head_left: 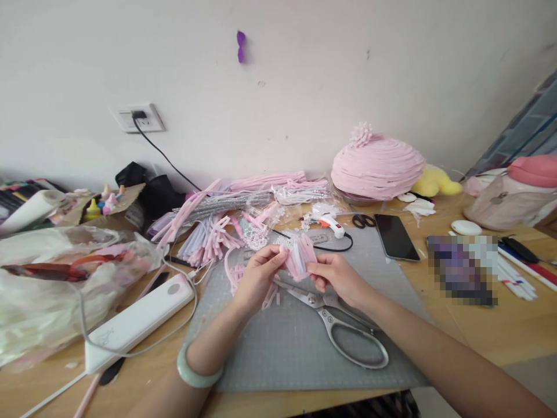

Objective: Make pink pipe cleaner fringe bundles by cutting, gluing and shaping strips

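Note:
A small striped piece of pink and white pipe cleaners (298, 259) is held up over the grey cutting mat (278, 354). My left hand (260, 271) pinches its left side between thumb and fingers. At its right edge, my right hand (337, 275) pinches it too. Just below and to the right, large metal scissors (325, 317) lie on the mat, their blades pointing toward my left hand and the right handle partly under my right forearm. Pink pipe-cleaner offcuts (235, 276) lie beside and partly behind my left hand.
Behind are pipe-cleaner bundles (209, 241), a white glue gun (331, 223), small black scissors (363, 221) and a phone (395, 237). A pink domed piece (378, 168) stands against the wall. A white power strip (139, 322) with cables lies left, near a plastic bag (65, 302).

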Demonstrator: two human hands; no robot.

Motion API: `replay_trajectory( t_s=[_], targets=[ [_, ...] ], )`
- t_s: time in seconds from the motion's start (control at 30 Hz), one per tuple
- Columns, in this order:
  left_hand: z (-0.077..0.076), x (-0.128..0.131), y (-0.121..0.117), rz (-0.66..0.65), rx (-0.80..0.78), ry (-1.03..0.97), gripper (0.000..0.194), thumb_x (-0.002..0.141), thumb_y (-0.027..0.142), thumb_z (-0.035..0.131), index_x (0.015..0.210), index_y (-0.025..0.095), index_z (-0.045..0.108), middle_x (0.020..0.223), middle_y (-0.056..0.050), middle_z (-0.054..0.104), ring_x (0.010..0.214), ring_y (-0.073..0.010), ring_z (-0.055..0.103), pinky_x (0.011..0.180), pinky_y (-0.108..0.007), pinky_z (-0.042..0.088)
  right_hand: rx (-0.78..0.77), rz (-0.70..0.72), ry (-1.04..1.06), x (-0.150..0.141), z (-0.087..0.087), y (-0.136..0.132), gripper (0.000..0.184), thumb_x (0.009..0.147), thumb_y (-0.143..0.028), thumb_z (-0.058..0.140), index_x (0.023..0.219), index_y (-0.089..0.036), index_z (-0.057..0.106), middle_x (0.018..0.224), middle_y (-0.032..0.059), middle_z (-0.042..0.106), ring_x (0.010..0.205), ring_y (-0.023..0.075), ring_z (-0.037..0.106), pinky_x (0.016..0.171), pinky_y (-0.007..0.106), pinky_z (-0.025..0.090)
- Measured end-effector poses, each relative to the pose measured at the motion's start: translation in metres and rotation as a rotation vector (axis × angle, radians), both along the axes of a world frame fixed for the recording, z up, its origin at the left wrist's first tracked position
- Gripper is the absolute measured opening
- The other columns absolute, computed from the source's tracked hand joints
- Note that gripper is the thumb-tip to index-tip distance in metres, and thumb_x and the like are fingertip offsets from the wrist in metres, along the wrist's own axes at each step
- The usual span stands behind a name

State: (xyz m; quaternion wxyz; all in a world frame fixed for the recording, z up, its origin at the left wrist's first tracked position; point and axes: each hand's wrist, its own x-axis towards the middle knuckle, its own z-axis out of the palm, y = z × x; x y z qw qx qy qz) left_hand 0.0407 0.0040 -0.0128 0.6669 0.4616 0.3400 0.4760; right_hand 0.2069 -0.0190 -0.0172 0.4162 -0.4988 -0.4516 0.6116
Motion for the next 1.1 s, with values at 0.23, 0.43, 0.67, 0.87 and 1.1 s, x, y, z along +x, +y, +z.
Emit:
replay_trajectory(
  t_s=[0.23,0.43,0.67,0.87,1.1],
  targets=[
    [0.005,0.001,-0.006,-0.009,-0.036,-0.089,0.014,0.064,0.025,0.072,0.064,0.016,0.062,0.06,0.002,0.056,0.054,-0.008,0.049,0.054,-0.02,0.037,-0.098,0.037,0.069,-0.002,0.004,-0.002,0.017,0.062,-0.025,0.061,0.052,-0.014,0.052,0.045,-0.0056,0.047,0.035,0.0022,0.034,0.036,0.018,0.026],
    [0.006,0.004,-0.006,0.035,-0.043,-0.018,0.02,0.068,0.033,0.067,0.062,0.016,0.059,0.056,0.003,0.052,0.054,-0.0088,0.045,0.054,-0.021,0.035,-0.021,0.006,-0.019,-0.002,0.002,-0.002,0.018,0.064,-0.027,0.059,0.053,-0.015,0.052,0.047,-0.005,0.048,0.036,0.0034,0.037,0.038,0.019,0.028],
    [0.006,0.004,-0.009,0.064,0.023,-0.074,0.016,0.066,0.028,0.068,0.06,0.016,0.06,0.059,0.002,0.052,0.058,-0.0099,0.046,0.058,-0.022,0.037,-0.037,0.073,-0.016,-0.003,-0.002,-0.003,0.015,0.064,-0.023,0.059,0.054,-0.015,0.052,0.048,-0.0053,0.048,0.035,0.0033,0.037,0.037,0.019,0.027],
    [0.005,0.007,-0.01,0.052,-0.031,-0.102,0.016,0.069,0.032,0.067,0.07,0.017,0.061,0.067,0.001,0.056,0.063,-0.0106,0.05,0.062,-0.022,0.041,-0.015,-0.003,0.041,-0.003,-0.002,-0.002,0.022,0.065,-0.032,0.062,0.055,-0.015,0.052,0.048,-0.0049,0.048,0.037,0.0044,0.038,0.04,0.02,0.029],
    [-0.007,0.016,-0.015,0.001,-0.05,0.004,0.027,0.073,0.038,0.062,0.09,0.017,0.065,0.088,-0.004,0.064,0.083,-0.0169,0.056,0.075,-0.027,0.044,0.131,-0.023,-0.104,-0.002,-0.007,0.003,0.03,0.074,-0.044,0.056,0.064,-0.016,0.054,0.054,-0.003,0.051,0.046,0.0076,0.045,0.048,0.022,0.035]
  ],
)
